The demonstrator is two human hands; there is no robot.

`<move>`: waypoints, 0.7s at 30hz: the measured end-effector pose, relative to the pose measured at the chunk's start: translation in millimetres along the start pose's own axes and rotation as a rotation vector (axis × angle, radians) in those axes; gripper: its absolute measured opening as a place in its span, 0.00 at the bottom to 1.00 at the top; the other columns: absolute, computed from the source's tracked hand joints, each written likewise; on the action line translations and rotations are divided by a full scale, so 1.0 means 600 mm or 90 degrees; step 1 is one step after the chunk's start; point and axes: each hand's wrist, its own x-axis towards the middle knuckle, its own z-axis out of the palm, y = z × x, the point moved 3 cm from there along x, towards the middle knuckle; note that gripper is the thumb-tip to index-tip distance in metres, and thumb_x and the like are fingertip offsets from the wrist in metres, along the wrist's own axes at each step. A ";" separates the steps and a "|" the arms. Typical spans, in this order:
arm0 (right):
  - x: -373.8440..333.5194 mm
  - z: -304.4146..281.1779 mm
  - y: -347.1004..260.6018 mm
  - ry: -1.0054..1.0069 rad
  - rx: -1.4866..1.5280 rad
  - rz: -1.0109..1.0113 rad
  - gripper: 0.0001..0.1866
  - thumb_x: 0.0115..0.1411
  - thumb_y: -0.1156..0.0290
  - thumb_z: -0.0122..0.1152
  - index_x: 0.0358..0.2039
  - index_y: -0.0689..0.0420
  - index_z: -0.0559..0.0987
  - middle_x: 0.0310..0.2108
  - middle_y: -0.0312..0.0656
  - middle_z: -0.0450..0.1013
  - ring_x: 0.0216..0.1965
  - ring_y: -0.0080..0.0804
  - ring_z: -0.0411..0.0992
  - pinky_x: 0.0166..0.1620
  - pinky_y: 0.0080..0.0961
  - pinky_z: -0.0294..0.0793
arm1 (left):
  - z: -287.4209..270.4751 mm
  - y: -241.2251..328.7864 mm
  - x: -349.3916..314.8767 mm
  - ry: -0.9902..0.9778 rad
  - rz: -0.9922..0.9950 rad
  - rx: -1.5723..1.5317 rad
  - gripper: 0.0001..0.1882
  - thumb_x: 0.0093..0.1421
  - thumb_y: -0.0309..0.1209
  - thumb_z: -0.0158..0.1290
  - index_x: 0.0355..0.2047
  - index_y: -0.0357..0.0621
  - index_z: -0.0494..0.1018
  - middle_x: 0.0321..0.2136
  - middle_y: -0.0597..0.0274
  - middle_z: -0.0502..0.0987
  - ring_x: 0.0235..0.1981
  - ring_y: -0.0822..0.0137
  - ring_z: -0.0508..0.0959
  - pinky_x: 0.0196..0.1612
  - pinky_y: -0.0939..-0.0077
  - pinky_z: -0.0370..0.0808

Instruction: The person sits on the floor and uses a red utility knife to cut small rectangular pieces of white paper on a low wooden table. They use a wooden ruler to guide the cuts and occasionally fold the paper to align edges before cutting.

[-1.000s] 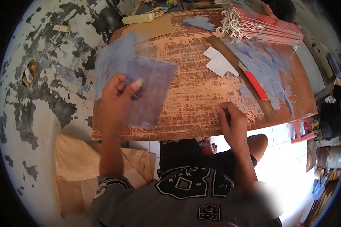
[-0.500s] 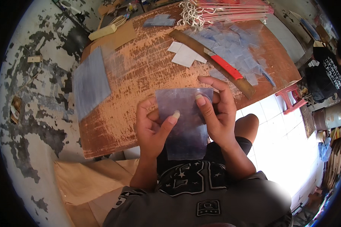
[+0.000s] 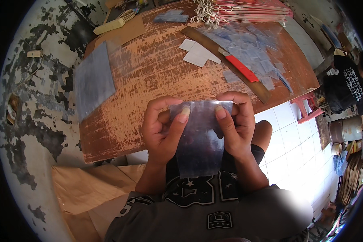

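Two hands, L hand and R hand, are pinching a clear bluish plastic sheet at its far corners, thumbs pressing on top, fingers curling behind. L thumb is now sitting up by the far edge, not mid-sheet as ½ sec ago, so the hold is prob. getting more even. Sheet's hanging on the near-left side of the red-handled cutter, well apart. Cutter's resting on a brown strip; small clear pcs. are lying to its R, white flat pcs. to its L, a bigger plastic sheet far L.
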 end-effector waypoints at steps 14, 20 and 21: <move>0.005 0.001 0.008 -0.039 -0.009 0.009 0.16 0.79 0.75 0.59 0.62 0.61 0.68 0.43 0.38 0.81 0.43 0.15 0.75 0.48 0.16 0.73 | -0.014 -0.025 -0.006 0.042 0.041 -0.002 0.16 0.75 0.21 0.57 0.60 0.35 0.69 0.29 0.65 0.82 0.30 0.83 0.74 0.38 0.87 0.68; 0.009 0.001 0.000 -0.064 -0.030 0.042 0.14 0.79 0.76 0.59 0.60 0.62 0.69 0.42 0.38 0.81 0.42 0.14 0.75 0.46 0.15 0.73 | -0.028 -0.036 -0.011 0.027 0.005 -0.031 0.17 0.74 0.21 0.58 0.59 0.36 0.69 0.28 0.66 0.82 0.29 0.83 0.72 0.36 0.87 0.67; 0.007 -0.003 0.003 -0.074 -0.031 0.047 0.14 0.79 0.76 0.59 0.60 0.62 0.70 0.42 0.38 0.81 0.42 0.14 0.76 0.46 0.15 0.73 | -0.033 -0.041 -0.015 0.019 -0.002 -0.029 0.16 0.74 0.21 0.58 0.59 0.36 0.69 0.29 0.66 0.82 0.29 0.83 0.72 0.36 0.87 0.67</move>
